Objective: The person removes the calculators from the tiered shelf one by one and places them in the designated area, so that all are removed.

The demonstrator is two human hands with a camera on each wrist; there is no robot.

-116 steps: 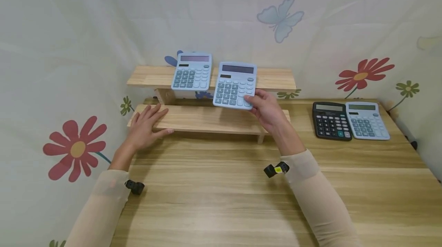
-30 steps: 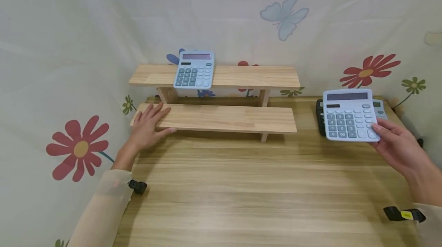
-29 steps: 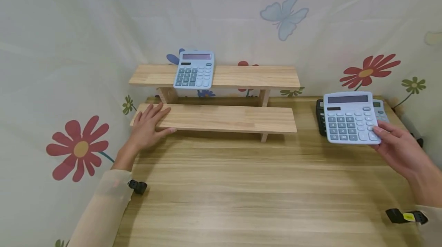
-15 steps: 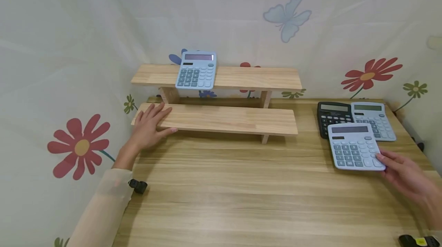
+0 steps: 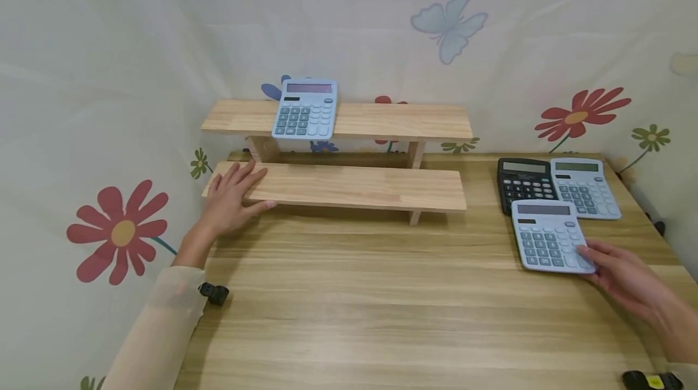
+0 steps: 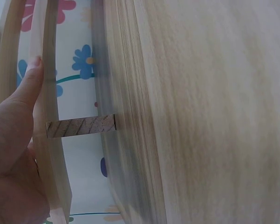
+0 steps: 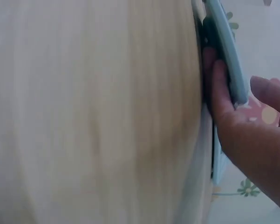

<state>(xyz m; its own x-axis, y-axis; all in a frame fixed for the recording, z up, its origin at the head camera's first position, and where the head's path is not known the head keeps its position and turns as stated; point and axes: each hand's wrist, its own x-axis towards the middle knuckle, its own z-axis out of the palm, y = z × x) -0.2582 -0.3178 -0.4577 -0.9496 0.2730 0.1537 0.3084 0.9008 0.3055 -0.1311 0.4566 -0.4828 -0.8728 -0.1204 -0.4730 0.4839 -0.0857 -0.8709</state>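
At the right of the head view, my right hand (image 5: 627, 278) grips a light blue calculator (image 5: 551, 240) by its lower right corner, thumb on top and fingers beneath. The right wrist view shows those fingers (image 7: 220, 88) between the calculator (image 7: 232, 51) and the table. Its top edge overlaps a black calculator (image 5: 525, 179) behind it. Beside that one lies another light blue calculator (image 5: 586, 191). My left hand (image 5: 226, 203) rests on the left end of the lower shelf board (image 5: 354, 187), fingers spread, thumb (image 6: 31, 84) at the front edge.
One more light blue calculator (image 5: 305, 110) leans on the upper shelf board (image 5: 406, 120), left of its middle. Short wooden legs (image 5: 416, 155) support the two-tier stand. Behind the wooden table (image 5: 349, 305) hangs a cloth backdrop (image 5: 354, 33) with printed flowers.
My right hand has carried the light blue calculator from in front of the shelf to the right, then down toward the table before the other two calculators. My left hand has stayed put.
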